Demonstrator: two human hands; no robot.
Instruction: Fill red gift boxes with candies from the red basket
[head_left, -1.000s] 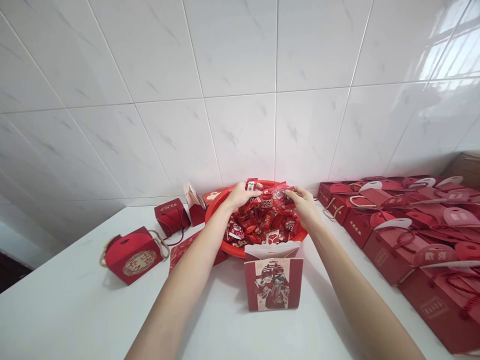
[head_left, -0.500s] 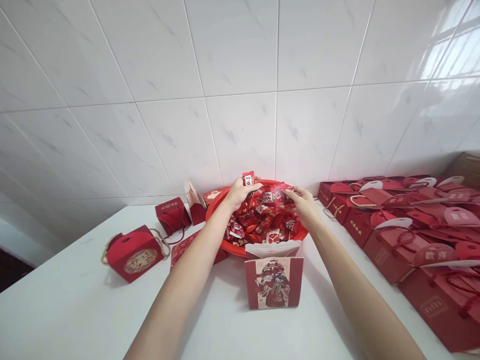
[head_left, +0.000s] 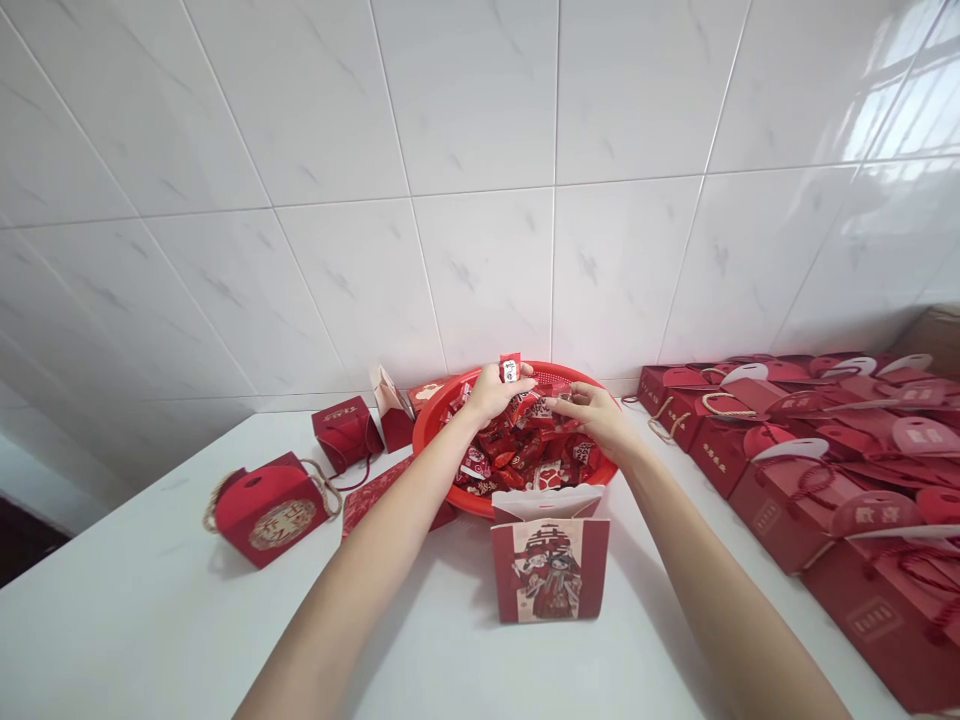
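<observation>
A round red plastic basin point(head_left: 442, 405) stands against the tiled wall, heaped with red-wrapped candies point(head_left: 525, 455). Both my hands reach over it. My left hand point(head_left: 491, 392) is closed round several candies, one small red-and-white packet point(head_left: 510, 368) sticking up above the fingers. My right hand point(head_left: 589, 412) is just to its right, fingers pinched on a candy at the top of the heap. In front of the basin stands an open red gift box point(head_left: 550, 565) with a printed picture of a couple, its white flap up.
Rows of closed red gift boxes point(head_left: 817, 470) with cord handles fill the right side of the white counter point(head_left: 150, 620). At the left sit a red box with a gold emblem point(head_left: 266, 508), a smaller red box point(head_left: 346, 432), a flat unfolded one point(head_left: 375, 490).
My right hand has moved left toward my left hand, over the middle of the basin. My left hand has shifted slightly right with its candies.
</observation>
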